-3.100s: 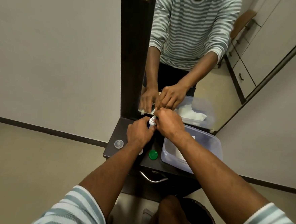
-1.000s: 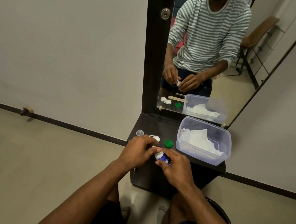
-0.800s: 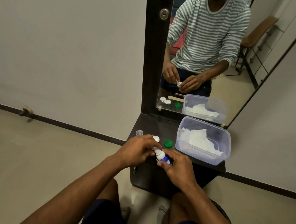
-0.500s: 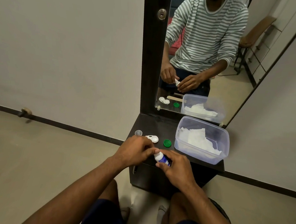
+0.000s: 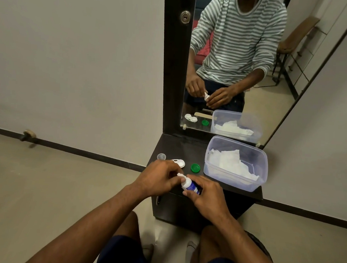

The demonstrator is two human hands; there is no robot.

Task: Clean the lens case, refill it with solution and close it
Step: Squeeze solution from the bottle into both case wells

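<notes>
A small white solution bottle with a blue label is held tilted above the front edge of the dark cabinet top. My right hand is wrapped around its body. My left hand pinches the white tip of the bottle. The white lens case lies on the cabinet top just beyond my left hand, partly hidden by it. A green cap lies to its right. A small clear cap stands to its left.
A clear plastic tub with white tissue inside fills the right side of the cabinet top. A mirror in a dark frame rises behind it. My knees sit below the cabinet front; tiled floor lies to the left.
Since three seconds ago my hands and the bottle have come back from near the mirror to the cabinet's front edge. Over the last second the hands have barely shifted on the bottle.
</notes>
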